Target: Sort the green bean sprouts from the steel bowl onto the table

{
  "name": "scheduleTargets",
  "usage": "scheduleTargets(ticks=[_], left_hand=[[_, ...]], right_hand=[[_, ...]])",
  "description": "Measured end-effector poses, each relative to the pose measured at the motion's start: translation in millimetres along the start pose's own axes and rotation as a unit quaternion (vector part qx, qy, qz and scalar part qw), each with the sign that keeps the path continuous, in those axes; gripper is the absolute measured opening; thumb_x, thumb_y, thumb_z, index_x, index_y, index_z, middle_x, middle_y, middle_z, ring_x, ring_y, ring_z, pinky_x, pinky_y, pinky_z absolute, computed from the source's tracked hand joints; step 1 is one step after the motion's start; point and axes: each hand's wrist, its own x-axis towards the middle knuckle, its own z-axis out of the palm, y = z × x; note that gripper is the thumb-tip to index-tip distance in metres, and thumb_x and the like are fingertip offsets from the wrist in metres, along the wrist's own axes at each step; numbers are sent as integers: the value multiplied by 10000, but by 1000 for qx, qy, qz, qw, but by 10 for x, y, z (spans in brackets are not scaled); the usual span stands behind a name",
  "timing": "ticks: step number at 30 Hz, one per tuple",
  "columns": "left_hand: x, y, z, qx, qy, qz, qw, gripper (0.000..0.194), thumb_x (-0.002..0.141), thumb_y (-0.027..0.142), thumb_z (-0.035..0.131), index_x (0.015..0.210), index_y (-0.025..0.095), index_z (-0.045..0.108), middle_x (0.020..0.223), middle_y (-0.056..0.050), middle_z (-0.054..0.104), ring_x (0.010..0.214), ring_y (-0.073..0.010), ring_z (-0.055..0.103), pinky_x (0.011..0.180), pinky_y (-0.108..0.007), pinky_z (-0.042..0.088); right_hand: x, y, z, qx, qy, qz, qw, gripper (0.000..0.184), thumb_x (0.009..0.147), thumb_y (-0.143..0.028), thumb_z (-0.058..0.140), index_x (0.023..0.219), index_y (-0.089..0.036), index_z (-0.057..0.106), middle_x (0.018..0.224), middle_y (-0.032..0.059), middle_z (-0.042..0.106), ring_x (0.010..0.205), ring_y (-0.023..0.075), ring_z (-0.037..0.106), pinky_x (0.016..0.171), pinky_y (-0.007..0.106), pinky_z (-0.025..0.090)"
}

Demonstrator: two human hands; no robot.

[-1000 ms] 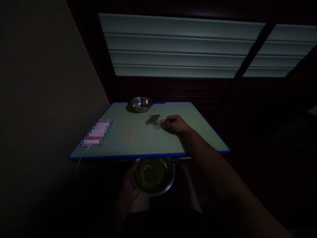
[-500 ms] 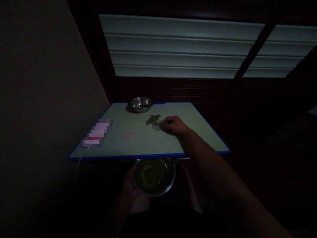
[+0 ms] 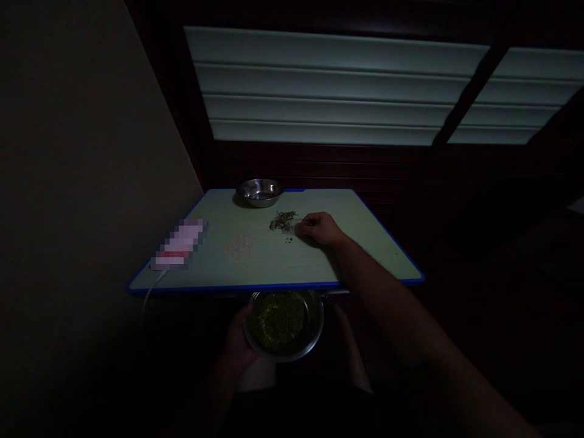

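Note:
The scene is very dim. My left hand [image 3: 237, 344] grips the left side of a steel bowl [image 3: 314, 337] filled with small green beans, held below the near edge of a small green table [image 3: 274, 264] with a blue rim. My right hand [image 3: 319, 228] rests on the tabletop with its fingers curled and pinched together at the right side of a small heap of green beans [image 3: 281, 220]. What the fingertips pinch is too small to make out. A few loose beans [image 3: 289, 239] lie just in front of the heap.
An empty steel bowl [image 3: 259, 191] stands at the table's far edge. A blurred pink-and-white object [image 3: 177, 244] with a white cable [image 3: 150, 292] lies at the left. A pale patch of grains [image 3: 240, 246] marks the table's middle. A wall stands left, slatted panels behind.
My right hand has shifted slightly left, closer to the bean heap. The bowl in my left hand has stayed where it was.

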Motion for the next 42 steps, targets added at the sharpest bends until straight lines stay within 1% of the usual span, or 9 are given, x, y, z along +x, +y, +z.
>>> scheduleTargets(ticks=[4,9,15,20,25,31,35,37,42], left_hand=[[-10,-5,28,1,3,-3,1000,224,798,202,547,762,159,764,801,-90,786,837,-269,732,873,-429,538],[-5,-12,14,-6,6,8,1000,209,793,186,557,769,157,763,785,-89,784,845,-277,731,888,-439,528],[8,-7,-27,-8,-6,-11,1000,218,790,208,551,781,172,765,791,-82,785,849,-279,731,935,-466,501],[16,-11,-39,-12,-15,-8,1000,221,785,214,550,795,175,767,776,-79,785,860,-280,730,950,-469,491],[24,-23,-50,-10,-24,-9,1000,224,787,217,552,805,165,769,789,-85,786,880,-284,727,945,-460,494],[37,-28,-84,-15,-14,-7,1000,222,806,197,551,792,162,770,817,-89,787,843,-271,733,922,-442,507],[67,-29,-129,-33,-40,-12,999,216,803,196,557,804,160,770,817,-91,787,855,-278,731,951,-451,485],[79,-32,-142,-39,-47,-18,998,216,796,193,557,829,159,768,817,-91,786,866,-280,729,955,-449,481],[89,-53,-109,-17,-6,-5,1000,216,795,211,559,854,149,757,817,-89,785,833,-269,730,930,-445,497]], right_hand=[[26,-7,17,6,-17,-10,1000,196,598,-320,695,656,-139,644,611,4,592,582,102,467,575,254,380],[41,-36,31,18,-33,2,999,202,594,-330,692,657,-142,650,604,1,585,570,99,458,568,254,375],[37,-49,10,24,-47,8,999,196,576,-325,701,640,-150,643,604,-1,582,578,103,461,564,251,368],[21,-85,-8,24,-57,9,998,198,591,-330,700,650,-150,644,608,-2,573,579,101,450,570,253,364],[37,-110,30,35,-73,-6,997,199,598,-330,693,659,-146,644,605,-8,564,577,99,446,586,258,365],[34,-146,54,69,-133,-11,989,197,596,-317,691,665,-141,636,626,-3,587,596,106,478,619,265,395],[-20,-191,48,73,-164,-14,984,190,597,-302,700,663,-138,632,642,2,601,619,109,498,637,265,407],[-59,-214,44,68,-186,-11,980,200,614,-308,698,687,-134,633,652,7,601,611,106,492,619,261,401],[-154,-264,38,48,-233,-2,971,225,641,-321,690,727,-123,630,645,1,576,572,90,452,564,248,364]])
